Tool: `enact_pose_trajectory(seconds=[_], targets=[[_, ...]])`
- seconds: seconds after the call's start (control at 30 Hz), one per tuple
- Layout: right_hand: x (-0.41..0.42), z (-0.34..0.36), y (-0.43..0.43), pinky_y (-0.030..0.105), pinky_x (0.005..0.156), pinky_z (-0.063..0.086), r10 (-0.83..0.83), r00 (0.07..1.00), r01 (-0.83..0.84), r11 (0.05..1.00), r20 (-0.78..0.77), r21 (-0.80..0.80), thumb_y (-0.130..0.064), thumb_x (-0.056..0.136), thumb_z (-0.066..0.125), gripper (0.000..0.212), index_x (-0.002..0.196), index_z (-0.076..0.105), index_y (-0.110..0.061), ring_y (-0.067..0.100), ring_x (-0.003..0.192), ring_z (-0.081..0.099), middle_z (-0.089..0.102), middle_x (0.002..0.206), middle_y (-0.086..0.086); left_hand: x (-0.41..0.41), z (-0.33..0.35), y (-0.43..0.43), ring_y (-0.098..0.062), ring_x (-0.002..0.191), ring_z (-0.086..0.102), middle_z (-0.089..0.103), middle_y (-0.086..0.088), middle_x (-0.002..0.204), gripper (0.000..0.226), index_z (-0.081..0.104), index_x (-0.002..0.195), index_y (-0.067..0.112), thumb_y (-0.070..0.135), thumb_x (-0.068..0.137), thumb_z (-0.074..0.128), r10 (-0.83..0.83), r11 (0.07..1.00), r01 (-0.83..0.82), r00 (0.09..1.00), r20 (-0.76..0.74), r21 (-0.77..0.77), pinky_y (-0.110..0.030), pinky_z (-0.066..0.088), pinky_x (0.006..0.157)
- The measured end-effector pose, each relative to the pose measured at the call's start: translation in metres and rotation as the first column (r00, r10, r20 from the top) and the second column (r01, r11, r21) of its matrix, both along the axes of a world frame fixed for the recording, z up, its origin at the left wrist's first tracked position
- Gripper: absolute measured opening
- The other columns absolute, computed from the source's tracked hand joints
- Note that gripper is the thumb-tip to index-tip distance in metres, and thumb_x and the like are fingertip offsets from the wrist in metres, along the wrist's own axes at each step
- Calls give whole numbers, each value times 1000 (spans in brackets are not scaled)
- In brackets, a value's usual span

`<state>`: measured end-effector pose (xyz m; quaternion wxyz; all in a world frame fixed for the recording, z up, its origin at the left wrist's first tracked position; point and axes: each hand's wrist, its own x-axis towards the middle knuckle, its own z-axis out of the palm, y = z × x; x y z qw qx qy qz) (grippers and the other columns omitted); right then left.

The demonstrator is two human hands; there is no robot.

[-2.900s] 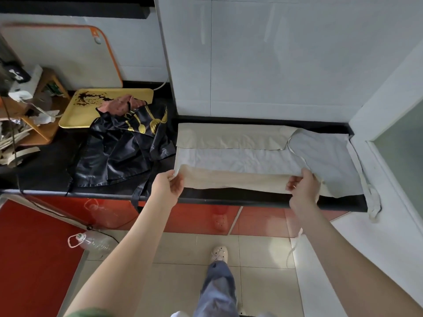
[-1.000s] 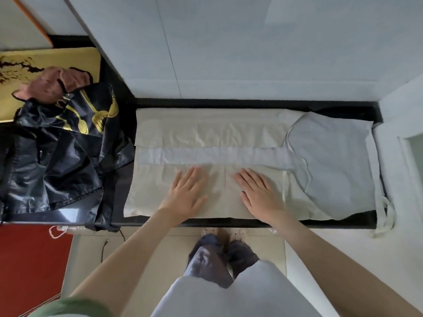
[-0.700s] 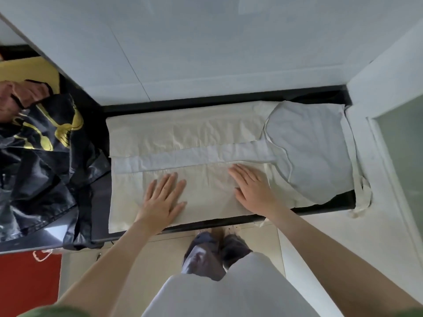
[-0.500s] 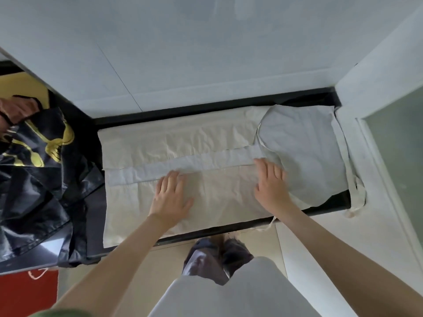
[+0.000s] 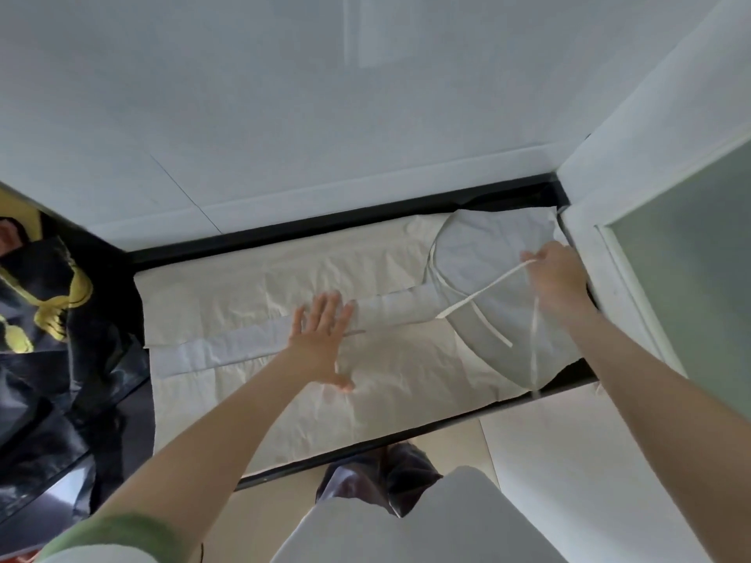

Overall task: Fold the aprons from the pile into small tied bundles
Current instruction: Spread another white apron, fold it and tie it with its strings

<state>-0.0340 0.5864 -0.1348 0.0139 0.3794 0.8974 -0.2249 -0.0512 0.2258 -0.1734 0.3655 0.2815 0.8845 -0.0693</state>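
Note:
A cream apron (image 5: 252,302) lies flat along the black counter (image 5: 284,233), its two long sides folded toward the middle. Its rounded bib (image 5: 487,253) points right. My left hand (image 5: 321,343) rests flat, fingers spread, on the near folded flap at mid-apron. My right hand (image 5: 552,274) is raised over the bib's far right end and pinches a thin white apron strap (image 5: 479,296), which stretches down-left across the bib while another length hangs toward the counter's front edge.
A pile of black aprons with yellow print (image 5: 48,327) lies on the counter at the left, draping over its front edge. White tiled wall (image 5: 325,115) rises behind. A white frame with frosted glass (image 5: 670,286) closes the right side. Beige floor tiles (image 5: 569,461) lie below.
The near long edge was folded over and smoothed by both hands. My right hand then slid right to the bib end and lifted a strap; my left hand moved up toward the centre.

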Motion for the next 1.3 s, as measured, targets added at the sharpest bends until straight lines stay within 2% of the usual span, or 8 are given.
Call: enact_pose_trajectory(seconds=[0.1,0.23,0.43,0.77,0.9,0.97,1.07,1.3], targets=[[-20,7,13,43,89,44,-91,979,87,996,180,32,-37,88,57,46,117,56,-1,40,112,52,55,121,20,8,6,-1,-33,136,-36,-45,-11,144,133,-36,141,23,70,70,66,-5,997,3,1000,-18,-78,-56,-12,115],[-24,4,-23,43,106,36,331,871,-318,943,363,-98,-15,86,57,51,136,46,-20,32,130,39,42,140,10,12,10,-3,-34,144,-22,-29,-11,155,122,-30,145,24,76,74,55,-47,990,38,997,-62,-133,-61,-10,112],[-24,-26,-100,36,90,31,618,740,-623,779,267,-75,-42,93,52,28,99,51,-14,23,109,44,50,104,0,-16,13,6,-28,148,-4,-12,-7,160,97,-20,149,28,80,82,27,242,961,-212,956,-165,178,-53,4,118],[-22,-40,-53,37,74,39,353,924,-360,932,145,25,-7,93,45,9,92,52,-2,34,92,55,56,95,16,-33,-17,0,-21,136,-38,-44,-1,148,96,-31,143,32,81,82,23,116,989,-112,993,-33,91,-54,-16,114],[-26,-27,-13,40,74,43,253,961,-273,935,115,226,-6,95,46,20,109,51,7,39,97,55,54,112,26,-38,-10,9,-27,147,5,1,-6,160,77,3,153,18,64,95,20,175,974,-137,960,-216,180,-52,2,117],[-32,-21,-3,45,79,44,193,973,-222,932,125,286,-3,94,45,22,113,49,8,41,103,51,52,116,28,-46,-4,11,-35,128,41,38,-15,144,68,32,144,6,53,95,34,267,939,-175,913,-308,296,-50,29,107],[-40,-14,11,48,86,41,32,995,-64,939,99,339,-1,94,44,28,119,45,10,43,109,48,50,121,29,-63,-5,6,-42,105,54,52,-23,123,57,47,131,-2,26,85,64,361,908,-232,856,-370,349,-54,43,92],[-42,-8,14,47,90,36,-29,987,-24,947,161,320,-5,89,49,36,123,43,7,41,113,45,48,124,26,-86,-4,-8,-24,144,18,23,-5,154,85,11,152,13,54,90,53,407,906,-336,855,-321,256,-49,3,116]])
